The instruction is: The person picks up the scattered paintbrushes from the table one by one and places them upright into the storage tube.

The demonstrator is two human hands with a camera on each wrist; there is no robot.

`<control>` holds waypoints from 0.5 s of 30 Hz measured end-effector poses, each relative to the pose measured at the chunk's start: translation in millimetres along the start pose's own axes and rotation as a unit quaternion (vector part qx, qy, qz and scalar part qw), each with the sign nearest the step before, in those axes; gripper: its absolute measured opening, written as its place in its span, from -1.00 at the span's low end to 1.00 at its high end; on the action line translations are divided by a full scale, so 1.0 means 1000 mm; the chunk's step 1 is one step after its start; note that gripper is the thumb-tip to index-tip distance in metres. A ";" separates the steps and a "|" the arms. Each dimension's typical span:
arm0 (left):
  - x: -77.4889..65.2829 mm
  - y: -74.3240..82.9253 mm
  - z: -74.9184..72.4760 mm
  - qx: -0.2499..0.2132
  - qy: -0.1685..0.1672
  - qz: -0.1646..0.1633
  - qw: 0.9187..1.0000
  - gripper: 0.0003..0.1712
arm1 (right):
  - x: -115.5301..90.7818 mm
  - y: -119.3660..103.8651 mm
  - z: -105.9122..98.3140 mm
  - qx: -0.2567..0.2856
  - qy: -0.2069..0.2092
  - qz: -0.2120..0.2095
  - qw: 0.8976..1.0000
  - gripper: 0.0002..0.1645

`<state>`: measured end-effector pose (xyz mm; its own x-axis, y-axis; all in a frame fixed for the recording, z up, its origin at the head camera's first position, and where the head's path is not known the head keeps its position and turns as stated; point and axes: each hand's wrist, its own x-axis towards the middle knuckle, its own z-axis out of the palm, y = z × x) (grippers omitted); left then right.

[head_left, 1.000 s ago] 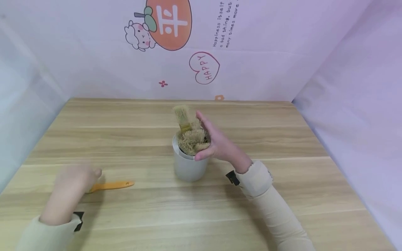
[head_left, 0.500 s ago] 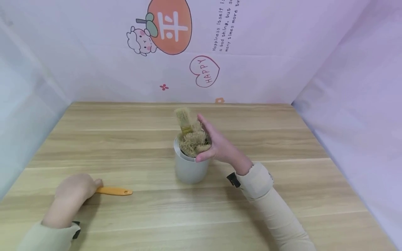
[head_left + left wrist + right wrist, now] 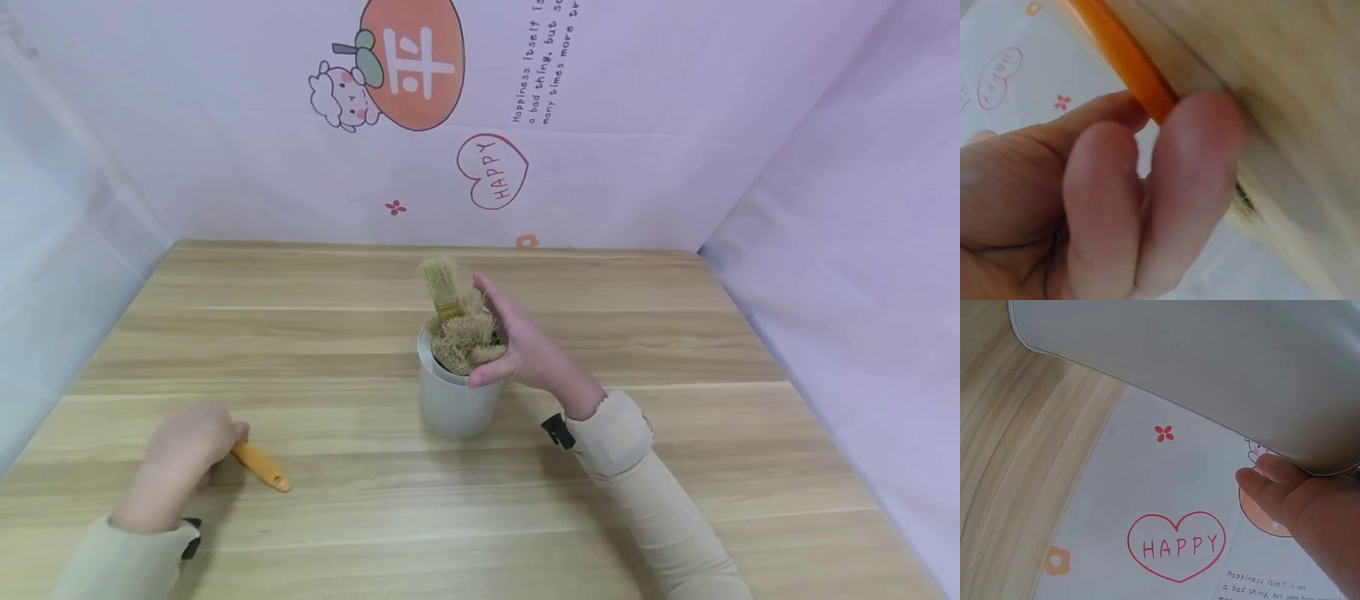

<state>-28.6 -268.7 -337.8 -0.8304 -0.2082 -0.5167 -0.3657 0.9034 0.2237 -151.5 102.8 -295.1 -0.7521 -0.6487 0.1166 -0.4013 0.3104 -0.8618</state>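
On the left, my left hand pinches a paintbrush between thumb and fingers. Its orange handle sticks out toward the lower right, low over the table. Pale bristles show past the fingers in the left wrist view, while the head view hides them behind the hand. A light grey cup stands upright at mid-table, filled with several brushes, bristles up. One flat paintbrush rises above the others. My right hand holds the cup at its rim, thumb in front and fingers around the far right side.
The wood-grain table meets a white printed backdrop at its far edge. Plain white sheets rise on both sides. Black clips sit at the cuffs.
My left hand has come to grip the paintbrush, whose handle has swung from pointing right to pointing down and right. The right hand and cup stay put.
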 end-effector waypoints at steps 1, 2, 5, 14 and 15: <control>0.002 -0.003 -0.002 -0.012 0.001 0.000 1.000 -0.54 | 0.000 0.000 0.000 0.004 0.000 -0.001 1.000 0.84; 0.003 -0.005 -0.003 -0.024 0.002 -0.002 1.000 -0.57 | 0.000 -0.001 0.000 0.007 0.001 -0.001 1.000 0.84; 0.007 -0.012 -0.008 -0.056 0.001 -0.009 0.998 -0.63 | 0.000 -0.001 -0.001 0.010 0.001 -0.001 1.000 0.84; 0.013 -0.019 -0.010 -0.068 -0.024 -0.006 0.997 -0.68 | 0.000 -0.002 -0.001 -0.031 0.004 0.001 0.999 0.83; 0.014 -0.019 -0.011 -0.068 -0.024 -0.003 0.997 -0.69 | 0.000 -0.002 -0.001 -0.035 0.005 -0.001 0.999 0.83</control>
<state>-37.3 -293.0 -340.2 -0.8079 -0.1922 -0.5571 -0.4271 0.8423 0.3288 -150.9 102.6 -292.7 -0.7565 -0.6423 0.1229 -0.4375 0.3574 -0.8251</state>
